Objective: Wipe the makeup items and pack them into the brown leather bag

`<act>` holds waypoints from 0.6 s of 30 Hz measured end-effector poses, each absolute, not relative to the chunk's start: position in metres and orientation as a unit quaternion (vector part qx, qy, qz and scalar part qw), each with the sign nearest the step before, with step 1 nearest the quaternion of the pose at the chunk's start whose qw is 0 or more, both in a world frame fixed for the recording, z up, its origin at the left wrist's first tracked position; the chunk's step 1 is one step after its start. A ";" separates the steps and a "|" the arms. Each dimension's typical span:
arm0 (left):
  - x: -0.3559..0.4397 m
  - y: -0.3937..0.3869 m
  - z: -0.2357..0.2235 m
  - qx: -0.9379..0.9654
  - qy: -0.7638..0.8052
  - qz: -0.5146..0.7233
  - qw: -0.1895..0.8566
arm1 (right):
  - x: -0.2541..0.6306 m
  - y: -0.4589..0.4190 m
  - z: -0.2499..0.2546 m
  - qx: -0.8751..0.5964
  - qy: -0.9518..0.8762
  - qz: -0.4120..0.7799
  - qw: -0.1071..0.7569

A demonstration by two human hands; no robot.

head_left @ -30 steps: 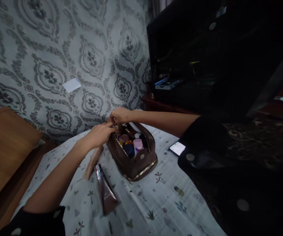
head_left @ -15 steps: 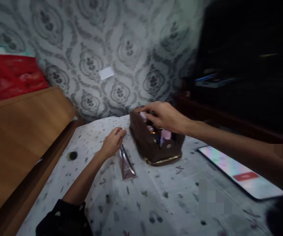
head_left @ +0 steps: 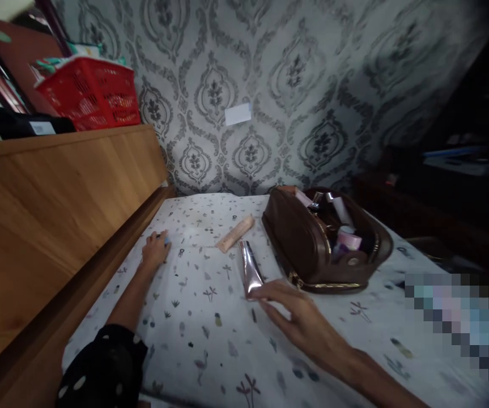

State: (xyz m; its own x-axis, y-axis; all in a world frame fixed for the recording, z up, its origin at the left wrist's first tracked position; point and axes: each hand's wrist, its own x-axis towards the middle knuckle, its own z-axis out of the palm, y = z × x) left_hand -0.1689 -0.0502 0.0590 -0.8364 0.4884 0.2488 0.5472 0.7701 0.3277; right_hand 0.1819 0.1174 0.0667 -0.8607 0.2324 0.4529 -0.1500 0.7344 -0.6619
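My right hand [head_left: 293, 311] has its fingertips closed at the wide flat end of a shiny pinkish-silver squeeze tube [head_left: 250, 269], which lies on the patterned sheet. My left hand [head_left: 154, 250] is at the far left of the sheet, fingers curled around a small dark-topped jar [head_left: 158, 235], mostly hidden by them. Between the hands lies a beige tube [head_left: 236, 233], touched by neither. Right of the tubes stands a brown makeup bag [head_left: 299, 243], unzipped, with a pink-lidded jar [head_left: 349, 239] and several other cosmetics inside.
A wooden board [head_left: 66, 181] borders the sheet on the left, with a red basket [head_left: 95, 93] on top. Patterned wallpaper [head_left: 269, 73] with a white card [head_left: 238, 114] rises behind. A pixelated patch covers something at the right. Dark furniture stands beyond it.
My right hand has left the bag and come down to the squeeze tube's end. My left hand has moved left to the small jar, and the beige tube now shows. The view has shifted.
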 end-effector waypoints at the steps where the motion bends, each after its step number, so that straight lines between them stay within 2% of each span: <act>1: -0.173 -0.051 0.060 -0.267 -0.938 -0.216 0.058 | 0.176 0.110 0.063 -0.027 -0.896 0.378 0.231; 4: -0.175 -0.047 0.067 -0.245 -0.924 -0.293 0.021 | 0.157 0.092 0.054 -0.032 -0.897 0.409 0.165; 7: -0.160 -0.038 0.077 -0.243 -0.884 -0.398 -0.035 | 0.137 0.085 0.044 -0.039 -0.873 0.462 0.152; 12: -0.084 -0.014 0.071 -0.291 -0.768 -0.530 -0.213 | 0.111 0.092 0.023 -0.059 -0.788 0.568 0.229; 15: -0.030 0.003 0.055 -0.314 -0.708 -0.547 -0.317 | 0.111 0.099 0.010 -0.063 -0.786 0.541 0.294; 18: 0.002 0.014 0.044 -0.335 -0.662 -0.559 -0.370 | 0.121 0.105 0.004 -0.070 -0.790 0.529 0.302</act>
